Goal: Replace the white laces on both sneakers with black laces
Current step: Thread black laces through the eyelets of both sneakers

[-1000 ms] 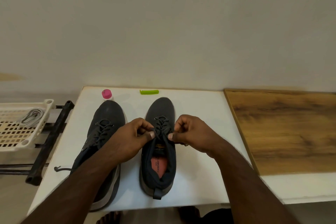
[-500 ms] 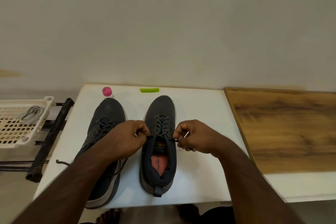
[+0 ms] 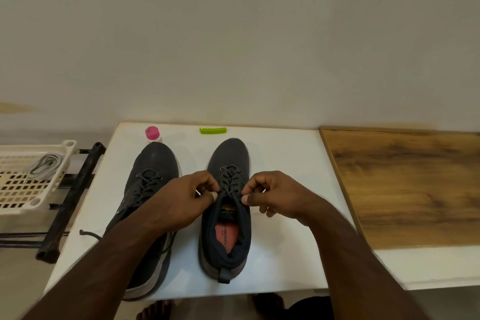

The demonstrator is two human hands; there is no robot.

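Head view: the right sneaker (image 3: 228, 205) stands toe-away on the white bench (image 3: 283, 163), threaded with a black lace (image 3: 230, 182) that crosses its eyelets up to the tongue. Both hands work at the top of that lacing. The left hand (image 3: 181, 200) has its grip closed in a pinch on the lace's left end at the sneaker's collar, thumb and forefinger pressed together; the right hand (image 3: 275, 196) pinches the lace's right end in the same way on the opposite side, fingers curled. The two hands are just either side of the tongue, near each other but apart. Just beside it on the left stands the left sneaker (image 3: 150, 189), also laced in black, its rear half hidden under the left forearm; a loose black lace end (image 3: 89, 234) trails from it over the bench toward the left edge. At the bench's far edge are a pink-capped bottle (image 3: 152, 134) and a green clip (image 3: 213, 130). Left of the bench, a cream plastic basket (image 3: 33, 197) holds the white laces (image 3: 45, 165) and rests on a black metal frame (image 3: 75, 189). To the right lies a wooden board (image 3: 405, 184).
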